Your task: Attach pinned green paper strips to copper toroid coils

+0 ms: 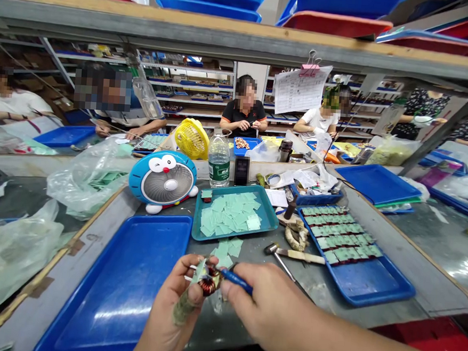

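My left hand (172,305) is closed on a small copper-wound ring coil (207,286) with a pale green square board against it, held just above the table's front edge. My right hand (265,306) grips a blue-handled tool (234,280) whose tip touches the coil. Several loose green squares (227,248) lie on the table just beyond my hands. Behind them a teal tray (269,220) holds a pile of the same green squares. To the right, a blue tray (374,284) carries rows of finished coils on green boards.
An empty blue tray (117,290) lies at front left. A small hammer (288,252) rests between the trays. A blue cartoon desk fan (163,181), a yellow fan (191,138) and a water bottle (219,161) stand behind. Plastic bags pile at left. Other people sit working across the bench.
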The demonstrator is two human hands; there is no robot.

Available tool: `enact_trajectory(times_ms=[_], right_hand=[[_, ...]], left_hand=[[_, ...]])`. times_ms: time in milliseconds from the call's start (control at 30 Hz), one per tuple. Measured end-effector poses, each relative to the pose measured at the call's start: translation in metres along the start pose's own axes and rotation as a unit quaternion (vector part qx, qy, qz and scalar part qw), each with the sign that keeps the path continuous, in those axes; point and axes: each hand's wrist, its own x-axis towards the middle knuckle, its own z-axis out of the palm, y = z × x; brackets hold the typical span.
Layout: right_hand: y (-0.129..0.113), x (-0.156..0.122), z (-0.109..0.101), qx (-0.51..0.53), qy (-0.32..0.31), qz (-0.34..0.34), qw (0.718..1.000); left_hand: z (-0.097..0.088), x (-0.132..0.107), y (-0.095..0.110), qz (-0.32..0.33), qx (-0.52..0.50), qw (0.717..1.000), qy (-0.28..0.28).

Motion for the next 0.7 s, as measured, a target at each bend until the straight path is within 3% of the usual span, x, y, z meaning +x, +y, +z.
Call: enact_trajectory(times_ms=[67,133,200,433,700], right_hand=[[0.004,0.001,-0.001,0.002,0.051,0.014,0.999],[0.008,0.0,0.001,-0.068,0.118,-0.016,0.991],[0.01,-0.003,0.003,-0.132,0.133,-0.058,0.981],[-0.004,-0.013,0.004,-0.168,0.081,-0.104,0.977],[-0.011,-0.011,-0.005,-0.173,0.02,-0.099,0.98]], left_hand=[[0.0,0.0,0.001,-0.014,-0.027,0.999,-0.011],[0.0,0.0,0.0,-0.022,-0.047,0.999,-0.013],[-0.002,-0.001,-0.001,-0.021,-0.056,0.998,-0.01],[-0.005,-0.001,-0.003,-0.014,-0.074,0.997,-0.019],[-0.002,-0.002,-0.002,-0.022,-0.063,0.997,-0.036]])
